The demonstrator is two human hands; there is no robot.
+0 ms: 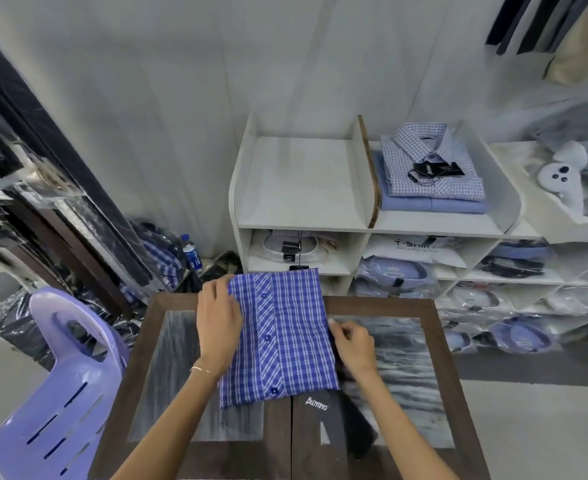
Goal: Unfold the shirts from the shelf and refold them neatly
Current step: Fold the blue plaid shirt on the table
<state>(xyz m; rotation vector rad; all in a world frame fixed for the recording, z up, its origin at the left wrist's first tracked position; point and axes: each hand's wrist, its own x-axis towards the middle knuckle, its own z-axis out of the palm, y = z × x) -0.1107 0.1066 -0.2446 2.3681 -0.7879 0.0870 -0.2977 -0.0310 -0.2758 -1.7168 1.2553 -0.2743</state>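
Bare hands point(218, 327) on checked shirt point(280, 336)

"BLENTINO" is printed on the dark sleeve point(334, 415); "T-SHIRT" marks a shelved packet point(415, 251).

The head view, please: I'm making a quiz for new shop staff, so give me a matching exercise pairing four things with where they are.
Things:
1. blue plaid shirt
2. lilac plastic chair
3. checked shirt with a black tag
4. water bottle

Places:
A. on the floor by the wall
B. top shelf, right compartment
C. on the table, under both hands
D. left of the table

Pairs: 1-C, 2-D, 3-B, 4-A
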